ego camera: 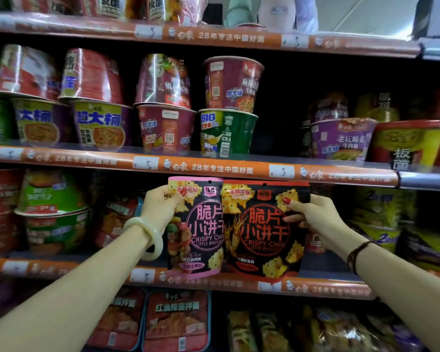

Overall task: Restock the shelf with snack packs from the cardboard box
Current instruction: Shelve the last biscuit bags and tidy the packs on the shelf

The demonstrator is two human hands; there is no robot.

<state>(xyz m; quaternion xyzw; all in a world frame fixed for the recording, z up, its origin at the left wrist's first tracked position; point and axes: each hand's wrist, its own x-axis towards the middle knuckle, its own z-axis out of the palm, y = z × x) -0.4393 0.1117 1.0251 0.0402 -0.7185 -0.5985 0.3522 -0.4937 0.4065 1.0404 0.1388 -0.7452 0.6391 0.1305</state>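
Two black biscuit snack packs are held upright side by side in front of the third shelf (214, 280) from the top. My left hand (160, 204) grips the upper left corner of the pink-trimmed pack (201, 240). My right hand (308, 212) pinches the right edge of the red-trimmed pack (262, 232), which overlaps the pink one slightly. Both packs hang between the shelf rail above and the rail below. The cardboard box is out of view.
Instant noodle cups (229, 105) fill the shelf above in two stacked rows, with a dark gap (282, 123) to their right. Noodle bowls (54, 214) sit left of the packs, yellow bags (376, 219) right. Flat red trays (175, 321) lie on the shelf below.
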